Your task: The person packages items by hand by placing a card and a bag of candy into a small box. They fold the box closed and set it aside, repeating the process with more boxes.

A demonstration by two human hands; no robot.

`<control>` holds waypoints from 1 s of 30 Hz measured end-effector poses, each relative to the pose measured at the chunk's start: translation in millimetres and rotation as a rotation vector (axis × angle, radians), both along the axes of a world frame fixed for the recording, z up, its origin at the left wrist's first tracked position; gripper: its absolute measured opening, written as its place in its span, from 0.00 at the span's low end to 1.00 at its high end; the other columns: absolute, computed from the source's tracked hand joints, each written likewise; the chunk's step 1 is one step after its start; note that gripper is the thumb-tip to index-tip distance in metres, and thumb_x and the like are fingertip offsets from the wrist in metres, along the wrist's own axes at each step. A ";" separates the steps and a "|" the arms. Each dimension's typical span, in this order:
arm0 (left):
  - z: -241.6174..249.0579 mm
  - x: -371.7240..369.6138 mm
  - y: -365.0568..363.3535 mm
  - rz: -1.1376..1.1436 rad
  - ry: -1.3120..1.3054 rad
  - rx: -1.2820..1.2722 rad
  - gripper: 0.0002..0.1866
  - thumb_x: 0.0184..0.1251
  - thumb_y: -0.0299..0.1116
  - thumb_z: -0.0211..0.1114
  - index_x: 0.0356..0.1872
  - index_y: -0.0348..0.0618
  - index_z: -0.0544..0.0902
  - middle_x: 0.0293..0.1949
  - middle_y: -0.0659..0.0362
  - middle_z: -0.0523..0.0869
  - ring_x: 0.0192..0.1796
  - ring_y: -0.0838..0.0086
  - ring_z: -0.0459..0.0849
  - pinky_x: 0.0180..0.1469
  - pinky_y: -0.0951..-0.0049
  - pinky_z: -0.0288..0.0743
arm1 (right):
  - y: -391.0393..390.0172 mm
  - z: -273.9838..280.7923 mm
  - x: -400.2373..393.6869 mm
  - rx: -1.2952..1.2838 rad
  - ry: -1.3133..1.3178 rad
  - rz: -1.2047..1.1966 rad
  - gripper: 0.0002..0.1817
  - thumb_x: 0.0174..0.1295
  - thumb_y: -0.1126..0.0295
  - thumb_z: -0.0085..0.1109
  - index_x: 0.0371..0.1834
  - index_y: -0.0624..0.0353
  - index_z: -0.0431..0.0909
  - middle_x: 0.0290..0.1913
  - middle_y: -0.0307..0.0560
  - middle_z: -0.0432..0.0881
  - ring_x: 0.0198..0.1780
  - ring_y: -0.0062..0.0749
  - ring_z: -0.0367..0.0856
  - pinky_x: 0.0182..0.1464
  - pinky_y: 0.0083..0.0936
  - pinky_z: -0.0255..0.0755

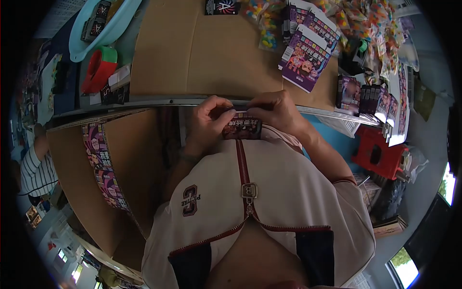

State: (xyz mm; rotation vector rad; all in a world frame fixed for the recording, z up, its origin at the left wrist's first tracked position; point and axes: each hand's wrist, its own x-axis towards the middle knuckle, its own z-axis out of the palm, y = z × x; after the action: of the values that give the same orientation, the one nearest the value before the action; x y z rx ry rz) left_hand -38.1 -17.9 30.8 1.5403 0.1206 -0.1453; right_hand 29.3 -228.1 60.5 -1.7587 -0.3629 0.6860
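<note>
Fingers [219,115] of both hands pinch a small box [242,128] beside the cardboard-covered table [202,53].

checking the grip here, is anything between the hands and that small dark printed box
Nothing visible: the left hand and right hand both pinch the small dark printed cardboard box directly, held close to the chest.

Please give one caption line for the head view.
Both hands, left hand and right hand, hold a small printed box at table edge.

Heavy fisheye warp with black vignette corners, even soft daylight, bright blown-out window [403,262] bottom right, soft shadow under the table edge [159,102], centre sharp, rim smeared and slightly colour-fringed, mild compression noise.
</note>
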 end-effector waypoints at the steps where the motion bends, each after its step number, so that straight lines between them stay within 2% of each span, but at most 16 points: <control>1: 0.6 1.1 -2.4 0.046 0.054 -0.087 0.09 0.58 0.22 0.68 0.40 0.34 0.83 0.32 0.62 0.82 0.39 0.83 0.79 0.42 0.79 0.73 | 0.0 0.5 2.1 0.000 -0.042 -0.002 0.03 0.57 0.80 0.64 0.33 0.68 0.84 0.28 0.41 0.84 0.30 0.16 0.79 0.31 0.18 0.73; 5: -6.2 4.6 2.0 0.022 -0.045 -0.022 0.09 0.60 0.22 0.67 0.41 0.33 0.84 0.31 0.63 0.82 0.37 0.82 0.79 0.41 0.79 0.73 | 1.7 -10.3 -4.6 0.042 -0.042 -0.057 0.04 0.58 0.78 0.64 0.34 0.67 0.84 0.30 0.43 0.85 0.32 0.16 0.79 0.32 0.20 0.73; 7: -8.8 1.9 5.3 -0.025 -0.005 -0.089 0.08 0.62 0.22 0.65 0.41 0.32 0.85 0.31 0.63 0.82 0.37 0.80 0.80 0.43 0.79 0.73 | 0.5 -8.3 -6.5 -0.052 -0.129 0.004 0.04 0.59 0.79 0.63 0.36 0.67 0.84 0.32 0.47 0.85 0.33 0.23 0.82 0.33 0.23 0.74; 8: -8.4 0.6 5.1 -0.022 -0.002 -0.089 0.08 0.62 0.22 0.65 0.41 0.32 0.85 0.31 0.63 0.82 0.37 0.80 0.80 0.43 0.79 0.73 | -0.5 -9.8 -7.3 -0.051 -0.125 0.006 0.04 0.59 0.79 0.63 0.36 0.67 0.84 0.32 0.47 0.85 0.33 0.23 0.82 0.33 0.23 0.74; 10: -5.2 -0.9 1.6 -0.037 -0.015 -0.105 0.07 0.63 0.22 0.65 0.40 0.32 0.86 0.31 0.62 0.82 0.36 0.79 0.80 0.42 0.79 0.73 | -4.7 -13.0 -8.8 -0.025 -0.383 0.117 0.07 0.59 0.80 0.61 0.40 0.67 0.84 0.35 0.52 0.85 0.34 0.35 0.83 0.34 0.27 0.75; 11: -5.9 -2.0 1.9 -0.035 -0.013 -0.107 0.07 0.63 0.22 0.65 0.40 0.32 0.86 0.31 0.62 0.82 0.36 0.79 0.80 0.42 0.79 0.73 | -6.9 -12.1 -7.0 -0.026 -0.381 0.118 0.07 0.59 0.80 0.61 0.40 0.67 0.84 0.35 0.52 0.85 0.34 0.35 0.83 0.34 0.27 0.75; 13: -8.4 -0.5 4.4 -0.038 -0.126 0.114 0.06 0.63 0.22 0.66 0.40 0.32 0.86 0.31 0.61 0.82 0.35 0.79 0.79 0.40 0.79 0.73 | -10.4 -5.8 2.3 0.039 -0.417 0.241 0.13 0.57 0.82 0.61 0.47 0.66 0.82 0.40 0.55 0.84 0.35 0.42 0.83 0.35 0.29 0.76; 14: -10.9 0.8 6.1 -0.036 -0.133 0.115 0.06 0.63 0.22 0.66 0.40 0.32 0.86 0.31 0.61 0.82 0.35 0.79 0.79 0.40 0.79 0.73 | -11.3 -1.3 5.4 0.039 -0.423 0.244 0.13 0.57 0.82 0.61 0.47 0.66 0.82 0.40 0.55 0.84 0.35 0.42 0.83 0.35 0.29 0.76; 16: -13.4 4.3 12.5 0.134 -0.235 0.140 0.07 0.64 0.23 0.66 0.41 0.31 0.85 0.32 0.60 0.82 0.35 0.79 0.79 0.40 0.79 0.73 | -7.7 5.9 11.4 -0.102 -0.585 0.181 0.19 0.55 0.82 0.62 0.52 0.66 0.79 0.44 0.56 0.84 0.36 0.42 0.84 0.37 0.29 0.77; 17: -13.2 6.3 16.1 0.146 -0.245 0.148 0.07 0.64 0.23 0.66 0.41 0.31 0.85 0.32 0.60 0.82 0.35 0.79 0.79 0.40 0.79 0.73 | -3.0 7.4 13.0 -0.093 -0.596 0.190 0.19 0.55 0.82 0.62 0.52 0.66 0.79 0.44 0.56 0.84 0.36 0.42 0.84 0.37 0.29 0.77; 19: -10.2 11.3 20.5 0.187 -0.254 0.050 0.07 0.65 0.23 0.65 0.41 0.30 0.85 0.32 0.60 0.82 0.36 0.79 0.80 0.40 0.80 0.73 | 8.4 10.5 16.2 -0.037 -0.509 0.072 0.20 0.54 0.83 0.62 0.53 0.66 0.78 0.46 0.56 0.83 0.37 0.43 0.85 0.39 0.30 0.78; 23: -15.0 6.6 21.4 0.290 -0.270 0.017 0.07 0.67 0.25 0.65 0.40 0.29 0.85 0.34 0.59 0.84 0.37 0.81 0.80 0.41 0.81 0.72 | 26.5 -7.0 13.1 -0.005 -0.439 0.042 0.20 0.53 0.83 0.63 0.51 0.67 0.79 0.46 0.57 0.83 0.38 0.44 0.85 0.39 0.30 0.79; 25: -16.7 1.0 23.7 0.326 -0.175 -0.008 0.07 0.67 0.25 0.65 0.41 0.29 0.85 0.35 0.60 0.84 0.38 0.82 0.79 0.41 0.82 0.73 | 30.4 -14.2 16.2 0.005 -0.599 0.148 0.18 0.54 0.81 0.63 0.50 0.66 0.80 0.46 0.57 0.83 0.39 0.45 0.85 0.41 0.30 0.79; 29: -12.6 7.7 43.9 0.356 -0.190 0.027 0.08 0.67 0.26 0.65 0.41 0.30 0.85 0.34 0.61 0.85 0.37 0.83 0.79 0.42 0.82 0.73 | 38.8 -2.6 40.8 -0.010 -0.625 0.310 0.21 0.54 0.76 0.63 0.55 0.58 0.79 0.45 0.56 0.83 0.41 0.53 0.83 0.42 0.36 0.78; 30: -11.4 12.9 50.5 0.491 -0.121 -0.066 0.08 0.67 0.27 0.66 0.40 0.31 0.85 0.34 0.62 0.86 0.36 0.84 0.79 0.42 0.82 0.73 | 46.4 11.7 43.1 -0.074 -0.773 0.304 0.23 0.54 0.75 0.63 0.57 0.56 0.78 0.50 0.54 0.81 0.45 0.52 0.82 0.45 0.37 0.77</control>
State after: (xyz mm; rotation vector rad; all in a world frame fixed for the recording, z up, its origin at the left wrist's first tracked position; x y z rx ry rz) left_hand -25.2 32.6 19.4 1.4083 0.3882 0.3291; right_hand 72.5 -181.7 72.2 -2.0110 -1.1583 0.1929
